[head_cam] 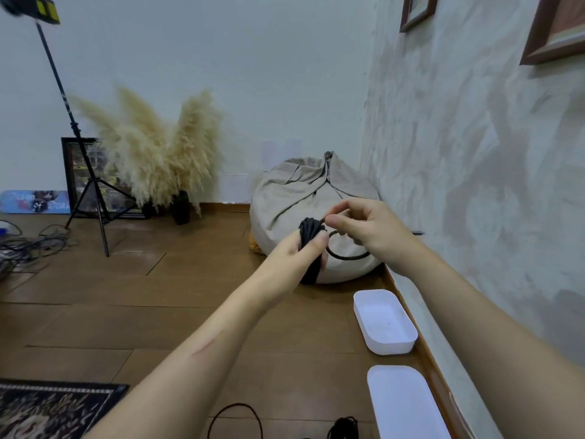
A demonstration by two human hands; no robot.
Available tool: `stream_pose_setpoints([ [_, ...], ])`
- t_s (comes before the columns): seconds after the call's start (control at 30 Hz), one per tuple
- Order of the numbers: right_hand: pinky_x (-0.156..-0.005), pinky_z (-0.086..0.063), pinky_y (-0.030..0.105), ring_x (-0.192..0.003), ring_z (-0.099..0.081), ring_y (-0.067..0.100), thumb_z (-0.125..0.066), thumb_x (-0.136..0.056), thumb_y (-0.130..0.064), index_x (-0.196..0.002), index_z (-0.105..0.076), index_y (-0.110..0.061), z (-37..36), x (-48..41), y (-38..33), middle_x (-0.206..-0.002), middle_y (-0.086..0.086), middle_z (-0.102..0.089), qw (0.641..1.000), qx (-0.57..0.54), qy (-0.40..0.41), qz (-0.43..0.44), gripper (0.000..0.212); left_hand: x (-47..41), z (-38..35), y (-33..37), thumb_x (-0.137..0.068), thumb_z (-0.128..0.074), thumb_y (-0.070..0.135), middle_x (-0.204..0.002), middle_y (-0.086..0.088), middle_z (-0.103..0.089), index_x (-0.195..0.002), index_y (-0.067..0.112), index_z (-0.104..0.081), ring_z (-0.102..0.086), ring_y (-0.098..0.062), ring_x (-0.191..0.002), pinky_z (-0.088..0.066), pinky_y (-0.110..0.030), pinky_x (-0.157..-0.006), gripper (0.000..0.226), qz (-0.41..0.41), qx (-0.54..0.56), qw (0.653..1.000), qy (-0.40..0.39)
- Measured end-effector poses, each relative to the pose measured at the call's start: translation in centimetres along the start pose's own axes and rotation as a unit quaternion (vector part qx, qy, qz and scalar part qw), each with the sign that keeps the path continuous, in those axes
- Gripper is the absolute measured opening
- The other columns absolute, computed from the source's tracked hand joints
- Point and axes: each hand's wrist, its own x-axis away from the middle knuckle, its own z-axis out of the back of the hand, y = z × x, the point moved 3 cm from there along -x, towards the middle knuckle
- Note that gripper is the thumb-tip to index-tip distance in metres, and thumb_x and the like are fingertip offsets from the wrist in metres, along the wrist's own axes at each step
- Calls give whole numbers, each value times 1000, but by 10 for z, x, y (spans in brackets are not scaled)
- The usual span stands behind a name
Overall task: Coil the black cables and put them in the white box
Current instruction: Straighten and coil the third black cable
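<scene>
Black coil [308, 234], L grip [296, 253]; box [392, 347] wall-side

**A room in a home**

A brown wood-plank floor [190, 280] is edged by a wooden skirting board [226, 206]. It is closed in by a plain white wall [221, 58] at the back and a textured plaster wall [459, 153] on the right, where wood-framed pictures [554, 30] are hung. A beige bean bag [300, 198] is slumped in the corner. Dried pampas grass [152, 147] is stood in a dark vase [181, 207] against the back wall, beside a dark-framed picture [74, 172] leaned there on the floor. A patterned rug [47, 410] is laid at the lower left. A black tripod stand [85, 185] is set up near the grass, and loose cords [28, 245] are tangled on the floor at the far left.
</scene>
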Motion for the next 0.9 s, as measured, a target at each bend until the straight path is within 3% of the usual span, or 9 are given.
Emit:
stream_pose_setpoints([
  [0.1, -49, -27, 22, -52, -33, 10, -71, -93, -24, -92, -71, -12, 4, 1, 9, -61, -3, -43, 998, -45, -5, -43, 11, 1, 4, 4, -98, -46, 50, -82, -1, -61, -101, 10, -58, -57, -14, -81, -44, -29, -78, 42, 13, 47, 999, 0],
  [0.2, -51, -21, 25, -55, -26, 12, -69, -93, -23, -89, -71, -10, 5, 2, 13, -61, -5, -36, 992, -91, -16, -83, 14, -1, 9, 2, -95, -47, 51, -81, 1, -61, -102, 9, -58, -57, -14, -78, -45, -26, -76, 43, 22, 50, 998, 16],
  [0.4, -53, -33, 21, -55, -35, 11, -54, -103, -20, -101, -61, -9, 2, 4, 4, -67, -2, -44, 963, -167, -123, -173, 13, 0, 25, -7, -86, -48, 70, -81, -2, -59, -98, 5, -57, -56, -19, -77, -44, -41, -77, 66, 28, -33, 995, 89],
  [0.5, -53, -22, 22, -54, -28, 9, -58, -101, -28, -102, -67, -13, 3, 1, -8, -68, -5, -42, 987, -52, -94, -121, 18, 1, 26, -3, -90, -49, 63, -81, 2, -61, -97, 7, -58, -58, -19, -80, -47, -47, -81, 57, 23, -32, 995, 89],
  [0.57, -54, -26, 18, -54, -34, 5, -66, -95, -35, -99, -74, -19, 3, -2, -16, -67, -6, -45, 996, 7, -54, -65, 18, 3, 22, 3, -91, -51, 61, -80, 3, -61, -98, 7, -58, -58, -19, -80, -48, -49, -82, 55, 15, -13, 997, 71],
  [0.7, -55, -30, 19, -56, -37, 4, -72, -91, -30, -100, -77, -19, 0, -6, -17, -68, -1, -45, 998, -59, -6, -17, 16, 6, 10, 19, -99, -48, 45, -83, -3, -58, -106, -1, -55, -56, -16, -80, -46, -32, -75, 48, -15, 44, 998, 30],
  [0.9, -56, -24, 24, -62, -36, 9, -68, -84, -32, -104, -75, -18, -8, -9, -9, -77, 1, -52, 979, -201, -29, -10, 26, 10, 1, 40, -103, -41, 39, -82, -5, -58, -104, 6, -55, -57, -17, -80, -47, -28, -74, 36, -40, 102, 994, -8],
])
